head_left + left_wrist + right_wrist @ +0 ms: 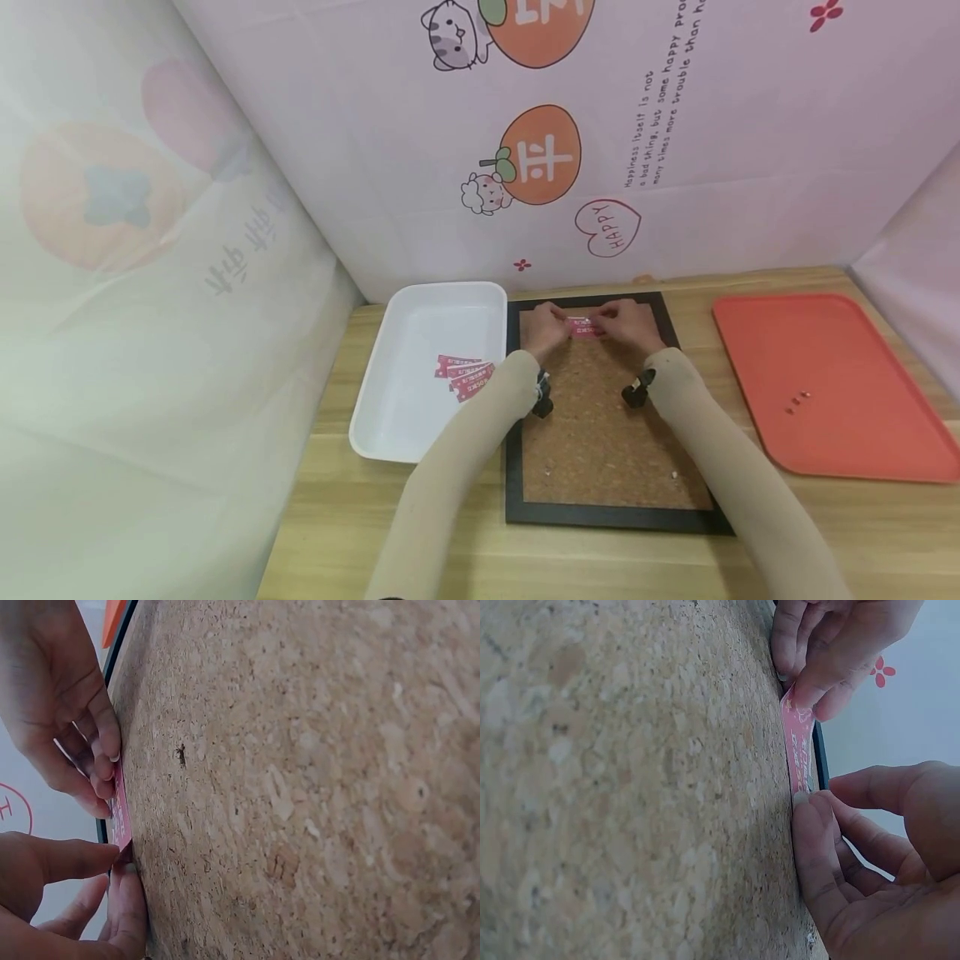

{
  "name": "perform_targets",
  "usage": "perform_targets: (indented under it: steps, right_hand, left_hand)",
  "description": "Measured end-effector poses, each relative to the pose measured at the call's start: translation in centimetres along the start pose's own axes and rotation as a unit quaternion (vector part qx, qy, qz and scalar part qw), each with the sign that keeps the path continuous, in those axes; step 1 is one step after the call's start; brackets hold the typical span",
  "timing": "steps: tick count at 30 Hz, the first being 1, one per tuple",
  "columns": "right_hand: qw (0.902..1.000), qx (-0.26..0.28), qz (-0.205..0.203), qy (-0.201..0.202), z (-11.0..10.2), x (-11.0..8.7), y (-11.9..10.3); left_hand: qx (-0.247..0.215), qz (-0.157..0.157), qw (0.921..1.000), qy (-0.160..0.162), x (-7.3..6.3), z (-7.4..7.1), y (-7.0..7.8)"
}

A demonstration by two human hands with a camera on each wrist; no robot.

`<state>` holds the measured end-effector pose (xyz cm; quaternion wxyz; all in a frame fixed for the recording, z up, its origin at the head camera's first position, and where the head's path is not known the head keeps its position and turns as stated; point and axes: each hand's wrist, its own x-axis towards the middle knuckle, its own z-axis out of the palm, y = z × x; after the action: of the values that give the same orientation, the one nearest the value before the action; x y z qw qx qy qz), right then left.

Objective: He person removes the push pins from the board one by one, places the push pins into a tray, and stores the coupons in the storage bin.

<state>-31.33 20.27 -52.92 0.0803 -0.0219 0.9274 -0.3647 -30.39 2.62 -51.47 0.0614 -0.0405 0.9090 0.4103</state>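
Observation:
A pink-red paper ticket [583, 327] with pale print lies at the top of a black-framed cork board [600, 433]. My left hand [546, 329] pinches its left end; in the right wrist view the thumb presses on the ticket [798, 746]. My right hand [630, 323] holds the other end, fingertips against the print and thumb by the outer edge. Both hands also show in the left wrist view, the left hand [67, 900] low and the right hand [64, 712] above. Whatever lies beneath the fingertips is hidden.
To the left, a white tray [401, 383] holds several similar tickets [465, 375]. On the right, a red tray [832, 358] carries a few tiny pieces [797, 402]. A printed cloth wall [420, 192] stands close behind the board on the wooden table [322, 517].

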Motion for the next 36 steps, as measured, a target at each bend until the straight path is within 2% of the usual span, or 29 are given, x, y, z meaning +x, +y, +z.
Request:
perform_targets:
  steps: [7,16,25,31,36]
  right_hand:
    - [0.9996,0.02,0.012,-0.014,-0.1,-0.3,-0.7]
    - [0.9987,-0.048,0.018,0.009,-0.1,-0.4,-1.0]
    - [0.9987,-0.044,0.024,0.005,-0.3,0.2,-1.1]
    - [0.9978,-0.056,0.036,-0.005,-0.2,0.5,-0.9]
    - [0.9978,-0.051,0.04,-0.015,-0.2,0.6,-0.8]
  left_hand:
    - [-0.013,0.003,0.9999,-0.002,0.1,0.1,0.0]
    - [-0.033,-0.012,0.9993,-0.014,0.0,-0.2,0.2]
    - [-0.035,-0.018,0.9991,-0.014,0.7,-0.2,0.3]
    - [-0.035,-0.028,0.9988,-0.019,0.5,-0.2,0.3]
    - [-0.036,-0.022,0.9989,-0.02,0.1,-0.3,0.4]
